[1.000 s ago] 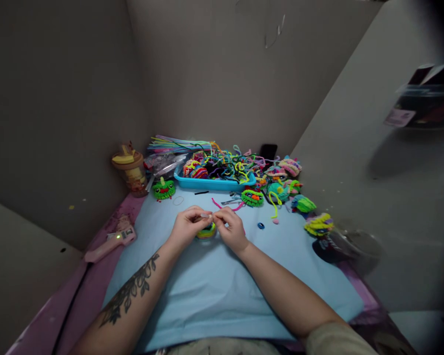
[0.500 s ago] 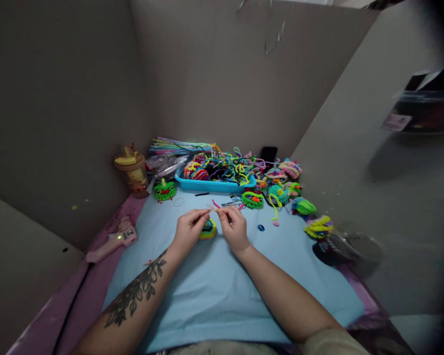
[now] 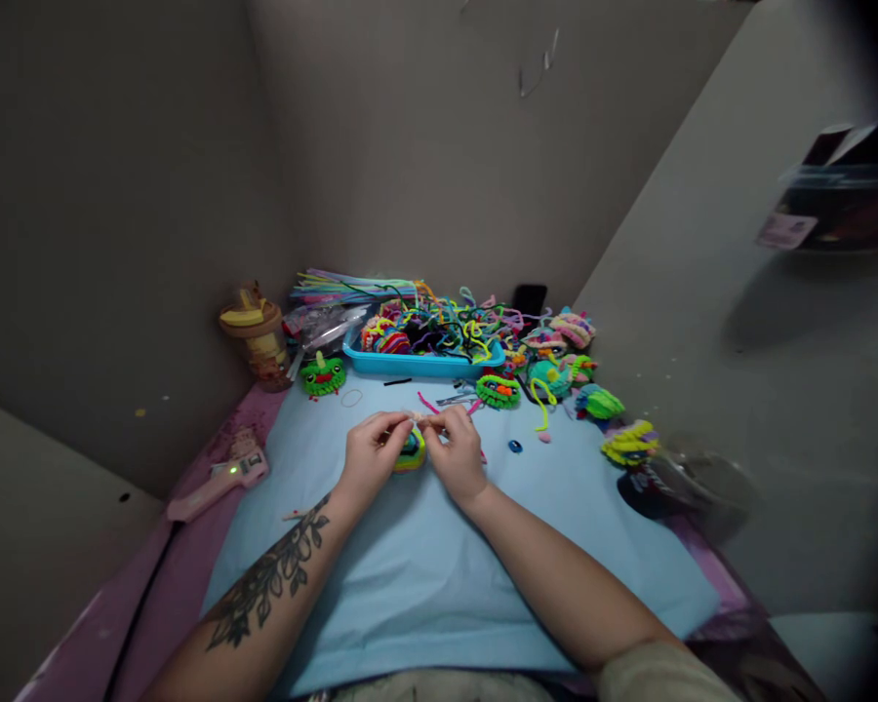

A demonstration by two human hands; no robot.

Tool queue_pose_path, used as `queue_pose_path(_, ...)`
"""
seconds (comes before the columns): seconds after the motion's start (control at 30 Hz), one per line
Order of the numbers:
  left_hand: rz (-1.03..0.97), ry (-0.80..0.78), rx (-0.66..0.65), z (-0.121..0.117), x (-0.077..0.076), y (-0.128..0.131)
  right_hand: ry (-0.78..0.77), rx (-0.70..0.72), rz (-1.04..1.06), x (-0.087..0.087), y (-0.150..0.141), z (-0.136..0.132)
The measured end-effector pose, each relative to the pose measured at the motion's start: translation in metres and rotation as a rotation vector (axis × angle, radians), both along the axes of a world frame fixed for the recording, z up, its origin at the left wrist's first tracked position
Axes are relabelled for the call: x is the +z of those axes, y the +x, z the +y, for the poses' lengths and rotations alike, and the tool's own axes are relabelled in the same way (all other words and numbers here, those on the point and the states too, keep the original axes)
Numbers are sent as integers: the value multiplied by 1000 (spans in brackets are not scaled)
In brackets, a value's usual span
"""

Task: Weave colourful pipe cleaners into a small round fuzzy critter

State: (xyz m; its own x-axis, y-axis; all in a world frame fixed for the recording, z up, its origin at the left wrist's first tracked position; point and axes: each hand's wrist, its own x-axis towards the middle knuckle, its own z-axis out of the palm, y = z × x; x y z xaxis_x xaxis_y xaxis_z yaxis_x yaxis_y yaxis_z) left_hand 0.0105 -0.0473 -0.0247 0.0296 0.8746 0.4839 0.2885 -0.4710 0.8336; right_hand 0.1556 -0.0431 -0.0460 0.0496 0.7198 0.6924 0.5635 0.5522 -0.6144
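My left hand [image 3: 370,450] and my right hand [image 3: 458,450] meet over the light blue mat [image 3: 439,565]. Between their fingertips they pinch a small pale piece [image 3: 419,417]; what it is I cannot tell. Just below it, between the two hands, a small round pipe-cleaner coil in yellow, green and dark colours [image 3: 411,452] lies on the mat. My left forearm carries a dark tattoo.
A blue tray [image 3: 422,364] of tangled pipe cleaners stands at the back. Finished fuzzy figures lie right of it, a green one [image 3: 322,375] to its left. A pink glue gun [image 3: 219,483] lies at the left, a lidded cup [image 3: 258,336] behind it. Grey walls enclose the desk.
Both hands have drawn a little closer together and lower over the coil. The pale piece stays pinched between them. Nothing else on the desk has moved.
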Motion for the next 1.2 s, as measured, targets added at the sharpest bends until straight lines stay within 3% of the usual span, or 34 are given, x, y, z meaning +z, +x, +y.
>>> queue_pose_path(0.3, 50, 47, 73, -3, 5, -3, 97, -5, -89, -7, -4, -2)
queue_pose_path(0.67, 48, 55, -61, -2, 4, -5, 23, 188, -101, 3, 0, -5)
queue_pose_path(1.2, -17, -73, 25, 2, -1, -1, 29, 46, -38, 4, 2, -3)
